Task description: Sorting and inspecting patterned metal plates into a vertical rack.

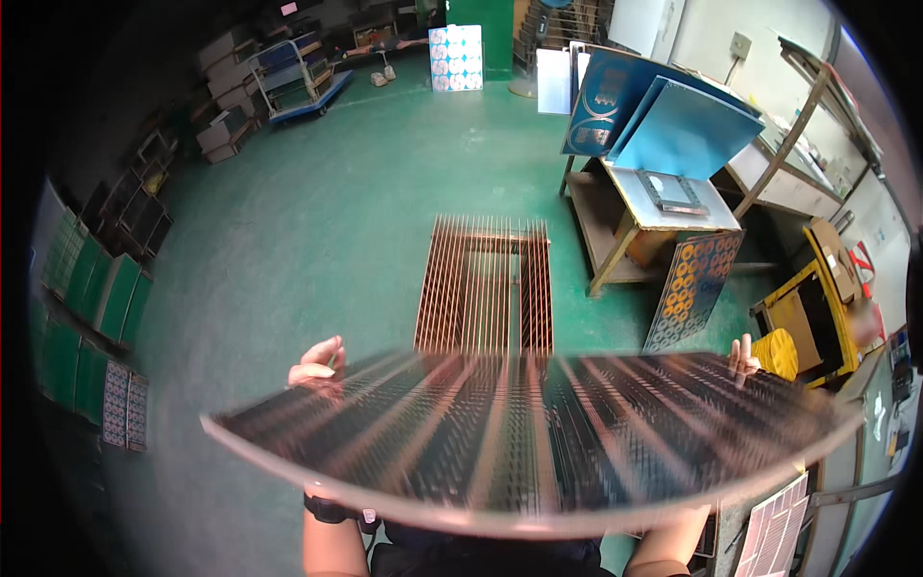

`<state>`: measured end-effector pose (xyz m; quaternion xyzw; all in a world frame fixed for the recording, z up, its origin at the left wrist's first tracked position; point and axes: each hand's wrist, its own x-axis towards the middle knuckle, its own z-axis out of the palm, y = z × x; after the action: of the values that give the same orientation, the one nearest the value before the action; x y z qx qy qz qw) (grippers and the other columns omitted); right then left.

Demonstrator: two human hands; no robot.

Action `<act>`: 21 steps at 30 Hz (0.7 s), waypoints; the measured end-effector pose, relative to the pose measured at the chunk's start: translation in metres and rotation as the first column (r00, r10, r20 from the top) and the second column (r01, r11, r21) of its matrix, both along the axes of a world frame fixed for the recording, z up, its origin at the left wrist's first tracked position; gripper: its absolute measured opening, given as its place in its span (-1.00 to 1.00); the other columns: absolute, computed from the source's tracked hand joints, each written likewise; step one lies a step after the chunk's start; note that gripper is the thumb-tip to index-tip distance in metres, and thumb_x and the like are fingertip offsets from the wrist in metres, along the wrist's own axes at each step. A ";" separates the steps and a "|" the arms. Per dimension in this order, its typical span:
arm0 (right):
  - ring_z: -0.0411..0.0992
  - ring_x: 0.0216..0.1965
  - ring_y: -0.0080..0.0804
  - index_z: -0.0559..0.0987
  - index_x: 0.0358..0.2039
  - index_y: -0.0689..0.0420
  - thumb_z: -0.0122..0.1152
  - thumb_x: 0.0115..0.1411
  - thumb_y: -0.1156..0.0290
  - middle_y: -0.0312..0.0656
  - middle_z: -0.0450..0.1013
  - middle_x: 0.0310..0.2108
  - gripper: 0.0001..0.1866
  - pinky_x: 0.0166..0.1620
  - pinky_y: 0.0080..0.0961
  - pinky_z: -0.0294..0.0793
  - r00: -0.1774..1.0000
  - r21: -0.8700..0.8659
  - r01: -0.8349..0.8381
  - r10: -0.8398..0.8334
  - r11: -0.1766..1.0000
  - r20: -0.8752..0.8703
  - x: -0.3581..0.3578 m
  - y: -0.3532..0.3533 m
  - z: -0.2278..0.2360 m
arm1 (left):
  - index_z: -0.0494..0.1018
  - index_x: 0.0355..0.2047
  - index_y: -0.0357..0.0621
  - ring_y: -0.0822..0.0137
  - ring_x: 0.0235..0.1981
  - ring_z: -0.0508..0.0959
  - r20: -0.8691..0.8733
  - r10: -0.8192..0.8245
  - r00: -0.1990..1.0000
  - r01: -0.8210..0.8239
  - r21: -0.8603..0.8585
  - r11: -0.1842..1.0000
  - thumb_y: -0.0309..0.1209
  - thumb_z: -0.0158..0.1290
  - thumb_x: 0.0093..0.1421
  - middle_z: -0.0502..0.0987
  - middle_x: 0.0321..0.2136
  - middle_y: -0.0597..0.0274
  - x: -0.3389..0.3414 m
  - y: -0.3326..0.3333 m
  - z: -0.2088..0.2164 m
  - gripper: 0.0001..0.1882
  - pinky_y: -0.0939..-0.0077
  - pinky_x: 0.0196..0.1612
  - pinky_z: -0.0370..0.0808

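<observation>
The left hand [317, 365] pinches the far left edge of a wide, copper-striped dark panel [476, 433] (its fine pattern is blurred), held above the green floor [336, 212]. Just beyond stands a copper-coloured slotted rack [486, 348]. Farther right, an orange-ringed board [687, 293] bears dark marks, too small to read. The right hand [742, 358] grips the panel's far right edge, partly hidden, near a yellow cylindrical object [777, 356].

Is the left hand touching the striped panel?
Touching: the head view shows the left hand gripping the striped panel at its far edge.
</observation>
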<state>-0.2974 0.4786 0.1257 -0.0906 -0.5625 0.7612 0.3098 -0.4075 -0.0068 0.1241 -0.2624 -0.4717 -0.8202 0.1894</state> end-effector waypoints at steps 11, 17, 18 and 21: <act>0.22 0.13 -0.29 0.34 0.00 0.20 -0.15 0.31 0.27 -0.13 0.27 0.11 -0.65 0.20 -0.30 0.15 0.990 -0.336 0.144 -0.132 0.931 0.057 0.016 -0.020 0.002 | 0.11 0.18 -0.28 0.41 -0.10 0.47 0.707 -0.035 0.707 0.099 -0.050 0.994 -0.35 -0.18 0.30 0.39 -0.01 0.11 0.021 0.089 0.066 -0.53 0.58 -0.07 0.47; 0.20 0.15 -0.24 0.32 0.04 0.21 -0.19 0.32 0.21 -0.11 0.24 0.14 -0.60 0.22 -0.25 0.12 0.985 -0.498 0.173 -0.144 0.849 0.096 0.000 -0.001 0.003 | 0.22 0.09 -0.30 0.36 -0.15 0.51 0.725 -0.327 0.605 0.191 0.267 0.945 -0.16 -0.29 0.34 0.47 -0.12 0.10 0.018 0.098 0.052 -0.51 0.49 -0.06 0.47; 0.19 0.15 -0.23 0.32 0.04 0.21 -0.20 0.32 0.21 -0.11 0.23 0.14 -0.59 0.22 -0.24 0.11 0.983 -0.523 0.184 -0.151 0.832 0.105 -0.006 -0.003 0.005 | 0.20 0.10 -0.29 0.37 -0.13 0.50 0.746 -0.268 0.610 0.208 0.176 0.962 -0.23 -0.23 0.33 0.46 -0.10 0.11 0.017 0.097 0.044 -0.55 0.50 -0.04 0.45; 0.18 0.16 -0.21 0.31 0.06 0.21 -0.22 0.32 0.18 -0.10 0.22 0.16 -0.57 0.23 -0.22 0.10 0.977 -0.589 0.214 -0.170 0.780 0.129 0.000 -0.010 0.006 | 0.18 0.10 -0.28 0.46 -0.16 0.50 0.746 -0.350 0.567 0.202 0.286 0.937 -0.43 -0.14 0.28 0.44 -0.10 0.16 0.018 0.109 0.035 -0.60 0.59 -0.10 0.47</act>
<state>-0.2971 0.4685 0.1315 -0.2667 -0.2912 0.8606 0.3216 -0.3899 0.1024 0.1591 0.0704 -0.3883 -0.9071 -0.1463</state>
